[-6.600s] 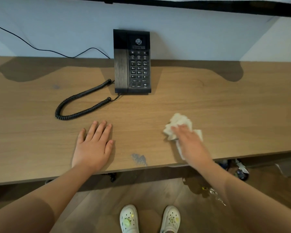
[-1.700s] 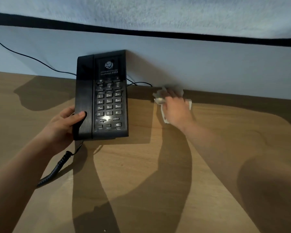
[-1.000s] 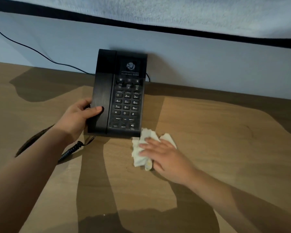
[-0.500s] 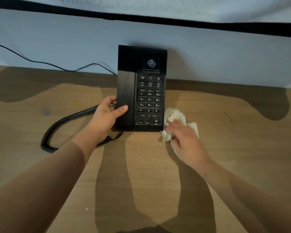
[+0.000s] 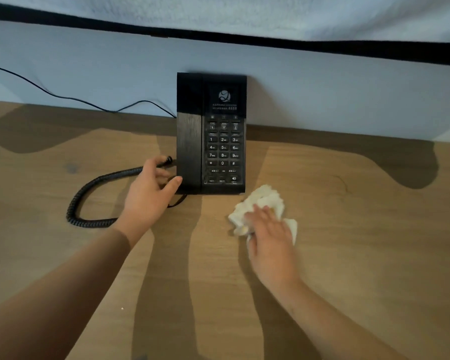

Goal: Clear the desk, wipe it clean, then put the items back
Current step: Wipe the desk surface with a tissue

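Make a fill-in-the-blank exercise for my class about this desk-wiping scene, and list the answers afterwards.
1. The right hand presses a crumpled cloth onto the desk; the cloth's colour is ____.
2. The left hand holds the telephone at its ____ edge.
3. The telephone and its coiled cord are both ____ in colour.

Answers: white; left; black.

black phone [image 5: 211, 136] | on wooden desk [image 5: 361, 242], against wall [image 5: 322, 87] | crumpled white cloth [image 5: 264, 201] | just beside phone's near-right corner
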Motion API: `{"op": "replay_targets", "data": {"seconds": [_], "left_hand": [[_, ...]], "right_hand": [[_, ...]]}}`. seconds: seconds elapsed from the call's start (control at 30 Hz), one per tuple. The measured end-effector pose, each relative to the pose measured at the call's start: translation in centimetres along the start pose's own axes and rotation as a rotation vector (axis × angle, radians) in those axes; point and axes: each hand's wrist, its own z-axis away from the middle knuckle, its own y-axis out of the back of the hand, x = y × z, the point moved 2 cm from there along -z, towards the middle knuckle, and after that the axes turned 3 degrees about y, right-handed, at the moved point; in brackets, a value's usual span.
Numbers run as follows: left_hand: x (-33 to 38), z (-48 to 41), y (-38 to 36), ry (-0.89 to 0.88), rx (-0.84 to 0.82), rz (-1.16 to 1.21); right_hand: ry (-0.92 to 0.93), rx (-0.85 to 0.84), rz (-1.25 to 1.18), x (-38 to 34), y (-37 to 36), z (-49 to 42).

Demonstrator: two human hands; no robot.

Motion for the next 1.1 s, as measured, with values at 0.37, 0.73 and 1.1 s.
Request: {"op": "replay_targets", "data": {"seconds": [0.37,0.73,1.1], "left_hand": [[-7.7,5.2,7.1,-0.301,0.115,-0.692],[-9.7,3.3,10.9,-0.267,0.078,-0.812],[-13.3,5.4,13.3,-0.1,-0.045,-0.738]], "right_hand": [[-0.315,0.005,0.067,-2.9,0.1,-2.1],[-0.253,0.172,-0.068,-8.3,-0.6,-0.8],[0.265,-0.285,-0.106,-18.1,-5.6,2.3]]}}
